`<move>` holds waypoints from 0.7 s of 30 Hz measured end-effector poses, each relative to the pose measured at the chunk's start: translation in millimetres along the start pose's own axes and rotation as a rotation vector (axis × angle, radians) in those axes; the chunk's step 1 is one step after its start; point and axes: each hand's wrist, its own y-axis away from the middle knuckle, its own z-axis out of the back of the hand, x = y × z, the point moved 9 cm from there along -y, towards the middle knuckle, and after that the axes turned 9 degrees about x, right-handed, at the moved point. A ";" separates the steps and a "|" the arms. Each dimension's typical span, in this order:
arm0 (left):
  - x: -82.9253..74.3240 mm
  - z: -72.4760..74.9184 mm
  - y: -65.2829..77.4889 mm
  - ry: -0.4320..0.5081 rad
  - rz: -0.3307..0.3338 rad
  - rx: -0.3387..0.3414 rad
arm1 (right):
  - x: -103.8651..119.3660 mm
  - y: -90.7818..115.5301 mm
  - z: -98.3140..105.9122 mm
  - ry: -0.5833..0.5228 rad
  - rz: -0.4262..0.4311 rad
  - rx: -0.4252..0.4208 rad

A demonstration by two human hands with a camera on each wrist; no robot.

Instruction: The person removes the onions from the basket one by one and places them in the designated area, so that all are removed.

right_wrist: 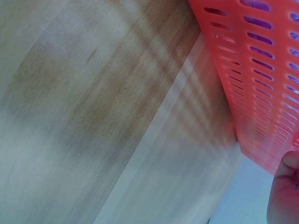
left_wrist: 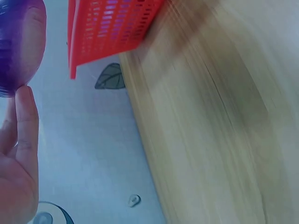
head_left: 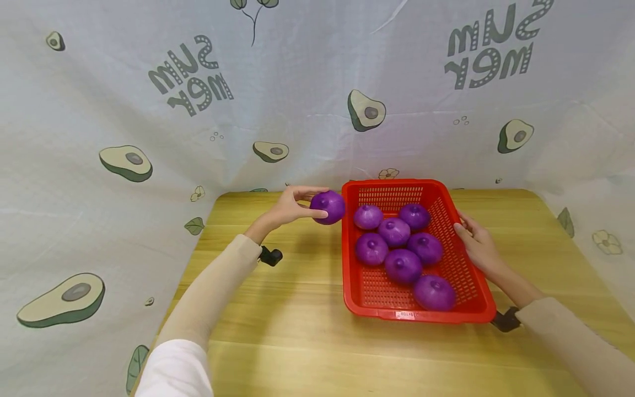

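Note:
My left hand (head_left: 290, 207) holds a round purple onion (head_left: 333, 208) with a small nub, thumb on its near side and fingers on the far side. The onion is raised above the table, right beside the left rim of a red plastic basket (head_left: 351, 286). In the left wrist view, fingers reach the onion (left_wrist: 18, 51) at the frame's edge. My right hand (head_left: 478, 245) grips the basket's right rim, thumb over the edge. Several more purple onions (head_left: 403, 266) lie inside the basket, one near its front right corner.
The basket stands on a light wooden table (head_left: 288, 342), its back near the table's far edge. A pale cloth (head_left: 307, 71) printed with avocados hangs behind and at the sides. Black camera mounts (head_left: 270, 256) show at both wrists.

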 end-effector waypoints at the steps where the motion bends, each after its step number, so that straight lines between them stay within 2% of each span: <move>1: 2.4 3.0 1.7 0.002 0.006 -0.011 | 0.2 0.1 0.0 0.002 0.000 -0.001; 12: 29.7 26.7 22.6 -0.017 0.089 -0.100 | 0.7 1.7 -2.7 0.030 -0.021 0.026; 21: 51.3 42.8 36.5 -0.015 0.156 -0.206 | 1.5 2.1 -2.1 0.029 -0.019 0.023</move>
